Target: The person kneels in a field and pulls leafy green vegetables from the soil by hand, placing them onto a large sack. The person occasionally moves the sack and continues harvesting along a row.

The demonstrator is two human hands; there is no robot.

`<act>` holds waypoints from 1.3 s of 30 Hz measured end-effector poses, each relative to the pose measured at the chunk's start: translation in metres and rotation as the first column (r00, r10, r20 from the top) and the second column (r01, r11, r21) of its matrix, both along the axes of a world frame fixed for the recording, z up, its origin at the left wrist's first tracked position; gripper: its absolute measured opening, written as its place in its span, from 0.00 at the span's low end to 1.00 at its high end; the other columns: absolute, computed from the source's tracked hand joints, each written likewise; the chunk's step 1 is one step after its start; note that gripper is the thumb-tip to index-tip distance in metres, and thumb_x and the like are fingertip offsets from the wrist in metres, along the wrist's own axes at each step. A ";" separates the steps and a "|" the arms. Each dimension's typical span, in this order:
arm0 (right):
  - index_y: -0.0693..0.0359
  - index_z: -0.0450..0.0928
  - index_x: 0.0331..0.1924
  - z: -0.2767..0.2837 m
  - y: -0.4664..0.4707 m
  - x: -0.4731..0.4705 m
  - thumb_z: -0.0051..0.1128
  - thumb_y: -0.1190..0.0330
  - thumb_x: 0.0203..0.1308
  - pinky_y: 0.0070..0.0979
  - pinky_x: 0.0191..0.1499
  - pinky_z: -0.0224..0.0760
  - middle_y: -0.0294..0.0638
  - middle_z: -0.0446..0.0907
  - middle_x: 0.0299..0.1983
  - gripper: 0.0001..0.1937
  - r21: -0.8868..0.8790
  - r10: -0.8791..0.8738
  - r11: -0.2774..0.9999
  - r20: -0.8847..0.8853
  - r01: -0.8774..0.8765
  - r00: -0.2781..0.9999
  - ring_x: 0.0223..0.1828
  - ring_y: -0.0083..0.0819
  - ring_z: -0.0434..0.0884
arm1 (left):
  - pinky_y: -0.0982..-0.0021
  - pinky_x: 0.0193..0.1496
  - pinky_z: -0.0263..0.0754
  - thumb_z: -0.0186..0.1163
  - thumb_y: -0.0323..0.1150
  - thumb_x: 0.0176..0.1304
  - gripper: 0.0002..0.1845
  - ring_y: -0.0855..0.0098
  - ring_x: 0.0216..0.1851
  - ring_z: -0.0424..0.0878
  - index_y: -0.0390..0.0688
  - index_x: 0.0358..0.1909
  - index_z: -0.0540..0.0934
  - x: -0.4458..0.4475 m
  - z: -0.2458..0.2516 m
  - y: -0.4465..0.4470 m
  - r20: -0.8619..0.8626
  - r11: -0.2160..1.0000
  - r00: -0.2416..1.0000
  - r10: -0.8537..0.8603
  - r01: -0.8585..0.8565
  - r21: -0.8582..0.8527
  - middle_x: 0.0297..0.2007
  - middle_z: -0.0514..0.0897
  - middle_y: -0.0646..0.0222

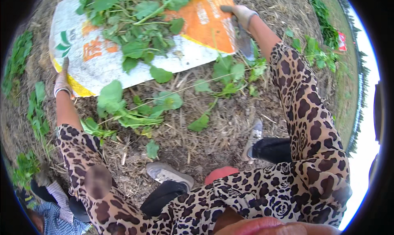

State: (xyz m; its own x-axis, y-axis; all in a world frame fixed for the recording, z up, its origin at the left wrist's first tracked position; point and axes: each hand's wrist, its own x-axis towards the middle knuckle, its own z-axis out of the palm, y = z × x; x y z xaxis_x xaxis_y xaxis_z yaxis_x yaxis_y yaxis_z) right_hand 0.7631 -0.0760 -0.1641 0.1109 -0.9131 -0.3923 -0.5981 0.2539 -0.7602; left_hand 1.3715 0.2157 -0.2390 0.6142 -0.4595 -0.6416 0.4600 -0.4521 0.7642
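A white and orange woven sack (132, 78) lies spread flat before me, bearing printed writing. Cut leafy green plants (138, 22) are heaped on its middle and far part. My left hand (62, 78), in a pale work glove with a grey thumb, grips the sack's near left corner. My right hand (241, 15), gloved alike, is at the sack's right edge with the thumb on top; a dull metal blade (246, 44) shows just below that hand, and its handle is hidden. Loose leafy stems (138, 112) lie on the ground between the sack and my shoes.
Straw-covered soil (197, 142) surrounds my shoes (169, 173). Rows of green plants lie at the left (18, 62) and right (323, 19). A red and white bag (342, 41) is at the far right. A co-worker in a checked garment (61, 216) is at the lower left.
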 end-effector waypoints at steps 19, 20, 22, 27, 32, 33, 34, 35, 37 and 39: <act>0.67 0.77 0.55 0.293 0.069 0.022 0.59 0.66 0.56 0.33 0.46 0.77 0.54 0.84 0.37 0.22 -0.455 0.458 0.742 -0.193 -0.493 0.867 0.40 0.42 0.85 | 0.73 0.46 0.74 0.66 0.30 0.61 0.21 0.77 0.42 0.79 0.31 0.55 0.78 -0.447 0.414 -0.158 0.534 0.880 0.789 -0.304 0.448 -0.160 0.44 0.85 0.66; 0.68 0.75 0.58 0.324 0.076 -0.012 0.60 0.66 0.55 0.32 0.46 0.75 0.55 0.83 0.40 0.25 -0.273 0.279 0.940 0.275 -0.203 0.920 0.40 0.42 0.84 | 0.74 0.46 0.74 0.66 0.29 0.62 0.21 0.77 0.41 0.79 0.31 0.55 0.78 -0.473 0.442 -0.151 0.508 0.884 0.817 -0.271 0.420 -0.204 0.43 0.85 0.67; 0.68 0.75 0.59 0.384 0.081 -0.077 0.59 0.67 0.56 0.27 0.28 0.71 0.43 0.79 0.29 0.26 -0.052 0.110 0.994 0.511 -0.098 0.853 0.25 0.26 0.77 | 0.75 0.46 0.75 0.66 0.28 0.63 0.18 0.78 0.41 0.78 0.31 0.53 0.79 -0.531 0.494 -0.135 0.467 0.905 0.837 -0.287 0.396 -0.154 0.42 0.84 0.69; 0.72 0.71 0.62 0.511 0.092 -0.251 0.60 0.63 0.52 0.32 0.42 0.77 0.53 0.85 0.39 0.33 0.191 -0.102 0.981 0.403 0.026 0.910 0.35 0.35 0.84 | 0.74 0.44 0.76 0.67 0.29 0.63 0.13 0.77 0.39 0.80 0.34 0.47 0.82 -0.656 0.584 -0.117 0.249 0.852 0.893 -0.374 0.437 -0.288 0.40 0.85 0.69; 0.71 0.73 0.61 0.569 0.093 -0.374 0.61 0.67 0.56 0.26 0.47 0.77 0.46 0.85 0.44 0.28 0.193 -0.171 0.974 0.292 0.117 0.941 0.41 0.28 0.83 | 0.74 0.44 0.75 0.68 0.28 0.62 0.12 0.78 0.39 0.80 0.34 0.45 0.83 -0.757 0.618 -0.134 0.090 0.775 0.837 -0.540 0.536 -0.334 0.41 0.86 0.67; 0.67 0.75 0.61 0.574 0.093 -0.389 0.61 0.69 0.57 0.25 0.43 0.77 0.42 0.85 0.41 0.26 0.110 -0.175 0.983 0.294 0.149 0.940 0.37 0.27 0.82 | 0.74 0.46 0.75 0.67 0.28 0.62 0.13 0.78 0.39 0.80 0.34 0.46 0.82 -0.773 0.619 -0.141 0.090 0.745 0.804 -0.588 0.581 -0.327 0.41 0.86 0.67; 0.73 0.76 0.54 0.579 0.086 -0.402 0.65 0.72 0.52 0.23 0.41 0.76 0.43 0.85 0.40 0.24 0.180 -0.277 0.956 0.313 0.230 0.908 0.36 0.24 0.81 | 0.74 0.47 0.75 0.67 0.29 0.63 0.14 0.78 0.40 0.80 0.33 0.47 0.82 -0.785 0.620 -0.153 0.081 0.720 0.781 -0.619 0.606 -0.337 0.42 0.86 0.67; 0.70 0.76 0.56 0.584 0.080 -0.414 0.63 0.71 0.55 0.24 0.41 0.75 0.41 0.84 0.39 0.23 0.260 -0.339 0.926 0.253 0.274 0.906 0.36 0.25 0.80 | 0.74 0.48 0.74 0.67 0.29 0.63 0.14 0.78 0.41 0.80 0.32 0.48 0.81 -0.795 0.620 -0.164 0.074 0.686 0.763 -0.643 0.616 -0.386 0.42 0.86 0.67; 0.67 0.76 0.56 0.588 0.062 -0.433 0.61 0.70 0.56 0.26 0.42 0.74 0.40 0.83 0.37 0.22 0.205 -0.338 0.933 0.227 0.295 0.913 0.36 0.27 0.79 | 0.74 0.49 0.74 0.67 0.29 0.63 0.16 0.78 0.42 0.79 0.32 0.49 0.80 -0.808 0.616 -0.196 0.043 0.655 0.730 -0.682 0.636 -0.409 0.43 0.86 0.67; 0.68 0.76 0.57 0.585 0.034 -0.443 0.62 0.70 0.55 0.27 0.44 0.74 0.42 0.83 0.39 0.24 0.069 -0.280 0.960 0.151 0.273 0.948 0.38 0.28 0.80 | 0.77 0.49 0.73 0.67 0.28 0.63 0.14 0.81 0.42 0.79 0.35 0.49 0.82 -0.813 0.608 -0.229 -0.052 0.642 0.699 -0.713 0.622 -0.449 0.43 0.85 0.72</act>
